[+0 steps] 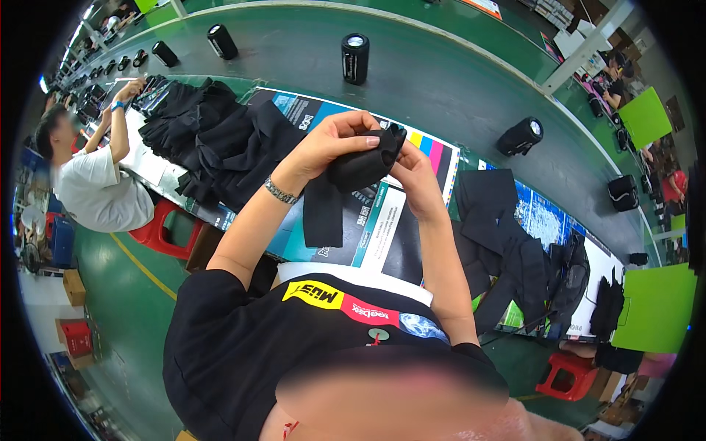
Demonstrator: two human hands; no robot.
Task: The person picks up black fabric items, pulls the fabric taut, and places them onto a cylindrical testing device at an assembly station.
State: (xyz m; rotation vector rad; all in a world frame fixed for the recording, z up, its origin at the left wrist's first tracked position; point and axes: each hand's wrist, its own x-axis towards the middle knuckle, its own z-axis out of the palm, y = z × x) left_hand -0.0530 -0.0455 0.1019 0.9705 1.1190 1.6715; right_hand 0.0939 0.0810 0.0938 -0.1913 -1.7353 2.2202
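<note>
Both of my hands are raised over the work table and hold one black fabric piece (353, 173). My left hand (334, 143) grips its upper part, fingers curled over the top. My right hand (415, 180) pinches it from the right side. A flat strip of the same fabric hangs down from my hands toward the table. A metal bracelet (280, 192) sits on my left wrist.
A heap of black fabric pieces (213, 143) lies to the left, more black fabric (507, 235) to the right, on a table covered with printed sheets (368, 228). Black cylinders (354, 57) stand on the green conveyor (441, 81). Another person (95, 176) sits left on a red stool.
</note>
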